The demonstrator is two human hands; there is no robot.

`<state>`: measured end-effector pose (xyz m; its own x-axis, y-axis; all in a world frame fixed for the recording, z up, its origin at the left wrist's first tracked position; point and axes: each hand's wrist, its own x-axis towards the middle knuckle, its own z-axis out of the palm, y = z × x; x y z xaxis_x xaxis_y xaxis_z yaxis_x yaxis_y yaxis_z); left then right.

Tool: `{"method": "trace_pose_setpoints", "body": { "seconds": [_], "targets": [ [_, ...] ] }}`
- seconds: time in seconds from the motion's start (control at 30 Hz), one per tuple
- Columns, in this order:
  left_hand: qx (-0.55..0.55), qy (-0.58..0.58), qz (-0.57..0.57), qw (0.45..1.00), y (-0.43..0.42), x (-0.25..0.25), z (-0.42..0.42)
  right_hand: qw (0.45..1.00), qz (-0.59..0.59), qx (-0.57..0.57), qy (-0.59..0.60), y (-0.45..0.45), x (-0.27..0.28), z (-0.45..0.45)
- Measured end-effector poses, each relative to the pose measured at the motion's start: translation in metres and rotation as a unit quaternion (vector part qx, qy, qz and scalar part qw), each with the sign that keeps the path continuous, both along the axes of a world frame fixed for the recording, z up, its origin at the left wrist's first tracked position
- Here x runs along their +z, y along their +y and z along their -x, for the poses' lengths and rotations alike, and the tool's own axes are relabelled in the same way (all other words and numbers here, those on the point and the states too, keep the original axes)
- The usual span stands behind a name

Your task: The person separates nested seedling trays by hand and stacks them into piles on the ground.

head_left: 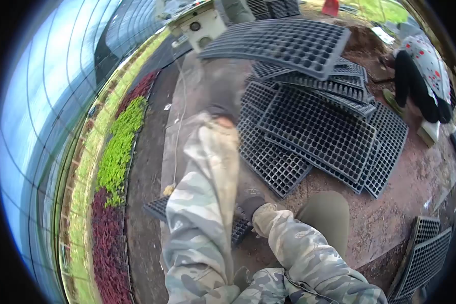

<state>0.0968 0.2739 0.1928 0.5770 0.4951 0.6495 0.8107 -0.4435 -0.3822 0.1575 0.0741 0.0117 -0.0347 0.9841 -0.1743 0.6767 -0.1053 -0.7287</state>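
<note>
My left hand [224,88], in a dark glove and smeared by motion, is stretched forward at the left of the seedling trays. A black seedling tray [289,43] lies tilted across the top of the pile, its left end beyond my left hand; contact between them cannot be made out. Nearer my body, my gloved right hand [251,202] is beside a low black tray [239,229], its fingers too unclear to read. My left forearm covers the middle of that low tray. More black trays [319,131] lie in a loose, fanned pile right of my hands.
A person [425,76] in a spotted top crouches at the right back. A pale machine [200,28] stands at the top. Two trays [423,258] lean at the lower right. Green plants [121,147] and dark red plants [106,243] line the left. A cord [180,121] runs along the ground.
</note>
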Motion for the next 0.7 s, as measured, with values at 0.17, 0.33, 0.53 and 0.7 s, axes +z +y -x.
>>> {"method": "trace_pose_setpoints", "body": {
  "seconds": [0.17, 0.33, 0.53, 0.7],
  "targets": [
    [0.013, -0.571, 0.359, 0.739, -0.127, -0.029, -0.027, 0.995, -0.005, 0.098, -0.019, -0.010, 0.006, 0.007],
    [0.248, -0.617, 0.347, 0.661, -0.219, -0.150, 0.081, 0.988, 0.018, 0.144, -0.049, -0.013, 0.020, 0.018],
    [0.150, -0.784, 0.420, 0.432, -0.277, -0.171, 0.093, 0.978, -0.010, 0.182, -0.100, -0.037, 0.018, 0.046],
    [0.136, -0.783, 0.474, 0.379, -0.251, -0.208, 0.116, 0.981, -0.034, 0.158, -0.103, -0.032, 0.007, 0.050]
  ]
}}
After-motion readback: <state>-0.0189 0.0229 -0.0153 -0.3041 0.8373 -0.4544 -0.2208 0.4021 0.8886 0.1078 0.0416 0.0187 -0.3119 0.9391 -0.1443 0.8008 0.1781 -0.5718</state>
